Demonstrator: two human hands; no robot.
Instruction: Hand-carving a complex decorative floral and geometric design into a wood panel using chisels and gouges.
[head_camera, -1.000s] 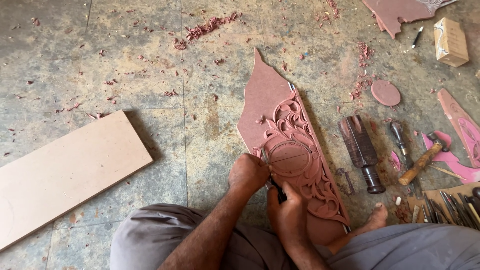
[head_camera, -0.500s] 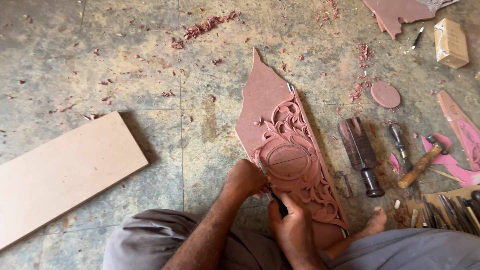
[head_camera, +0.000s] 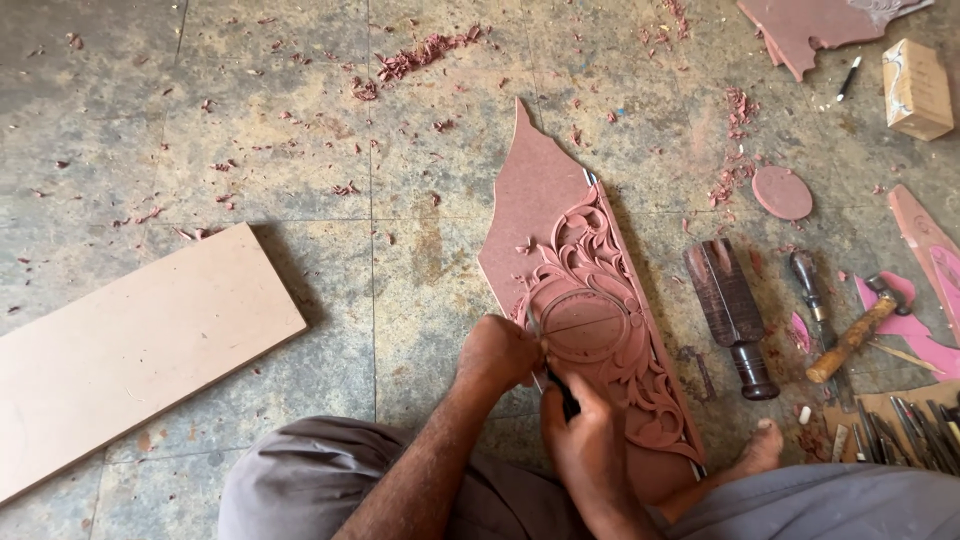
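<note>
My left hand (head_camera: 505, 352) is curled tight, guiding the chisel (head_camera: 560, 390) tip at the left rim of the panel (head_camera: 560, 260)'s carved circle. My right hand (head_camera: 590, 450) grips its handle just behind. The panel runs away from me, tilting left; bare floor (head_camera: 300, 150) left of it, mallet (head_camera: 730, 315) right.

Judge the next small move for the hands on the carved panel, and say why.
Probably a short push of the chisel along the rim of the round medallion. The left hand steadies the blade at the medallion's lower left edge, the right hand grips the dark handle behind it, and the carved panel lies flat on the floor.
</note>
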